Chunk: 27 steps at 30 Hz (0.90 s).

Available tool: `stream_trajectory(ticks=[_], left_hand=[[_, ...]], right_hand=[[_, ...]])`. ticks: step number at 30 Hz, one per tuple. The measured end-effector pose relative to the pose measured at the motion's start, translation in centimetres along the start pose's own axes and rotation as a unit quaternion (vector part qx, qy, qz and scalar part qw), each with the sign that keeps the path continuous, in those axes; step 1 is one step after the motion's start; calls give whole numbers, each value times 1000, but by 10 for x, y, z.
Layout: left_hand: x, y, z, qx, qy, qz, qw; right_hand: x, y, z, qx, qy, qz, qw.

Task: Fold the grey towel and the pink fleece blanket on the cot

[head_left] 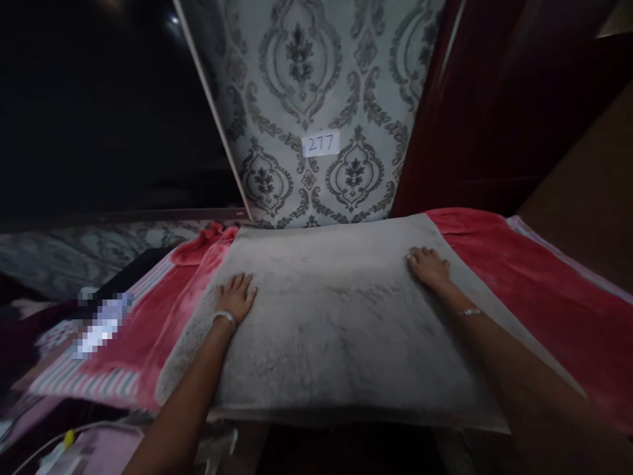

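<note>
A grey, short-piled fabric piece [341, 330], like a plush mat or towel, lies spread flat over a red blanket [499, 264]. Toward its left edge, my left hand [237, 297] rests palm down with the fingers spread. My right hand [429, 265] presses on the fabric near its far right corner, fingers apart and slightly bent. Neither hand grasps anything. Some faint creases and darker patches run across the grey pile. A bracelet circles each wrist.
Behind stands a patterned wall [301, 79] bearing a paper label [321, 143] marked 277. A large dark screen [109, 112] is at the left, a dark red panel [475, 112] at the right. Striped cloth [106, 382] and assorted items lie at the lower left.
</note>
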<state>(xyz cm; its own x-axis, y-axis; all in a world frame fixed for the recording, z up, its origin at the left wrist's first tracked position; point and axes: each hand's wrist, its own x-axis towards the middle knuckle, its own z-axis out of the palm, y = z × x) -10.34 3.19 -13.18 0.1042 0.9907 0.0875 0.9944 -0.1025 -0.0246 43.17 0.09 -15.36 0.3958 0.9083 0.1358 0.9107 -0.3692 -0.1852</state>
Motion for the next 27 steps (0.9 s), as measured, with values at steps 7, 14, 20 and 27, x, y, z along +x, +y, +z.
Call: stream_trajectory(ticks=[7,14,20,27], left_hand=[[-9,5,-1,-39,23,57,997],[-4,34,11,-77,-48,363,927],[55,10,12,-45,-80,267,959],[99,1,-9,-13,-82,115,990]], right_hand=[[-150,-159,20,61,-106,-472,873],[-198,-210,11,103,-178,-560,803],[-194,-207,11,107,-199,-543,809],[-196,-209,15,99,-190,-538,815]])
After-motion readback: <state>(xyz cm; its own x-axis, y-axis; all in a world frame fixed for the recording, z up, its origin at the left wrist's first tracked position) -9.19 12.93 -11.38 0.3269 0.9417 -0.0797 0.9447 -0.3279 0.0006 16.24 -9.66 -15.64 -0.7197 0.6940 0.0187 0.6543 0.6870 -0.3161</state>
